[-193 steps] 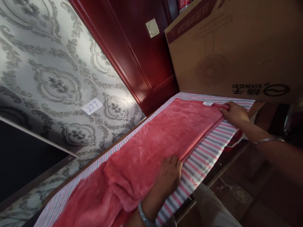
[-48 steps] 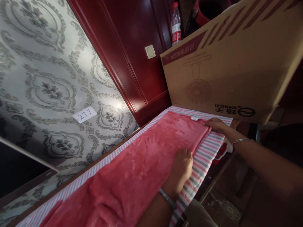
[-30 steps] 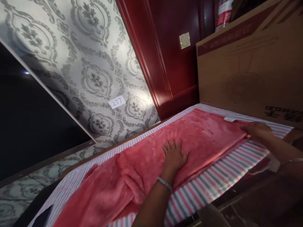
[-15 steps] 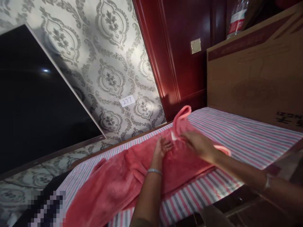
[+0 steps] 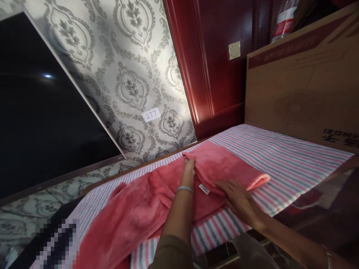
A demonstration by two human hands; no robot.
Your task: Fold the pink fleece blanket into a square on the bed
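Observation:
A coral-red plush cloth (image 5: 134,205) lies along a striped sheet; I cannot tell whether it is a blanket or a garment. Its far right part is folded over (image 5: 230,160), and a small white label (image 5: 204,189) shows beside the fold's edge. My left hand (image 5: 190,167) is closed on the fold's back corner, its fingertips partly hidden. Against the fold's near edge rests my right hand (image 5: 238,200), with fingers stretched out and pressing lightly on the plush. A bracelet circles each wrist.
The striped sheet (image 5: 280,164) covers a bed-like surface. A large cardboard box (image 5: 303,93) stands at the right, with a plastic bottle (image 5: 284,22) behind its top edge. A dark screen (image 5: 47,112) leans at left. Patterned wallpaper bears a paper numbered 277 (image 5: 152,114).
The raised flap at the cloth's right end now lies flat as a fold. My left hand has closed on its back corner; my right hand has moved down toward the near edge.

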